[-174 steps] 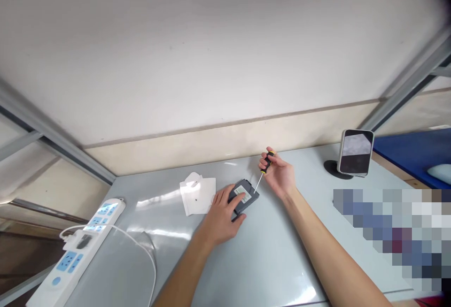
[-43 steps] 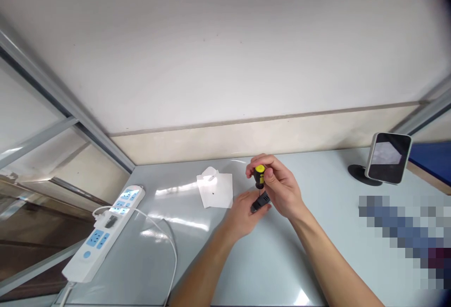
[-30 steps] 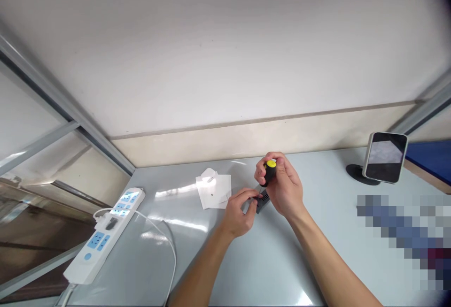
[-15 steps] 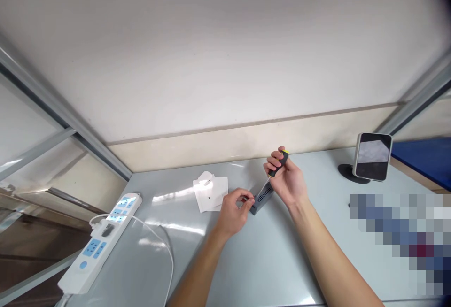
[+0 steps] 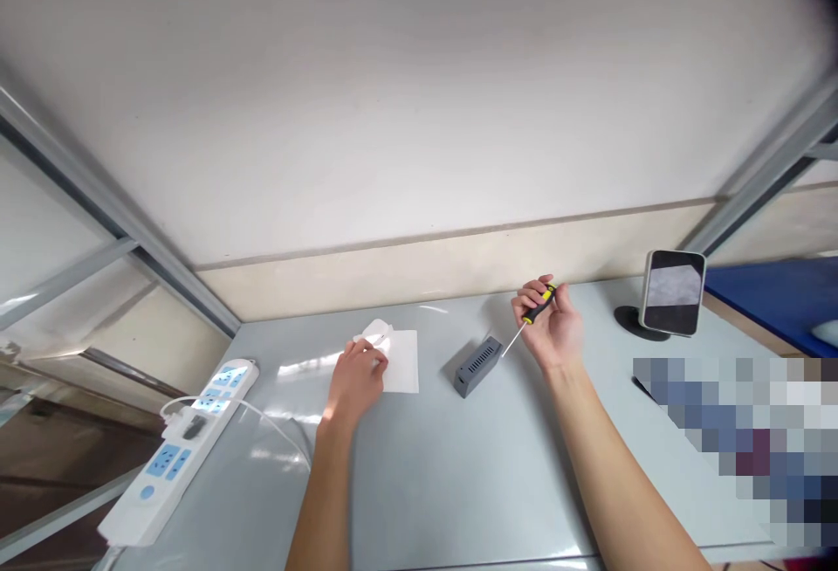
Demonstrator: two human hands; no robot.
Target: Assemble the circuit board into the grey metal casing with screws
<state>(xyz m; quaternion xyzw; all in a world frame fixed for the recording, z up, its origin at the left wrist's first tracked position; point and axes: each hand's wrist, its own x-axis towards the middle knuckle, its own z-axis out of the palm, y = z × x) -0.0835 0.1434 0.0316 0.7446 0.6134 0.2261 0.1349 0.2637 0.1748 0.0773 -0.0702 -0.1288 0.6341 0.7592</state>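
My right hand (image 5: 556, 331) is wrapped around the black and yellow handle of a screwdriver (image 5: 539, 306). Its thin shaft slants down to the left, with the tip beside the right end of a dark grey slotted box (image 5: 477, 367) lying on the table. Over to the left, my left hand (image 5: 358, 379) is above the left part of some white paper (image 5: 402, 363), with its fingers drawn together. Whatever those fingers pinch, if anything, is hidden or too small to make out. Just beyond them lies a small white item (image 5: 375, 331).
A white power strip (image 5: 189, 449) with a plugged-in adapter and cable lies along the left side of the grey table (image 5: 419, 484). A mirror-like screen on a black round stand (image 5: 674, 293) is at the back right. Something pixelated covers the right front. Metal posts stand at both sides.
My left hand has let go of the slotted box and moved left to the paper. My right hand has shifted right, drawing the screwdriver away from the top of the box.
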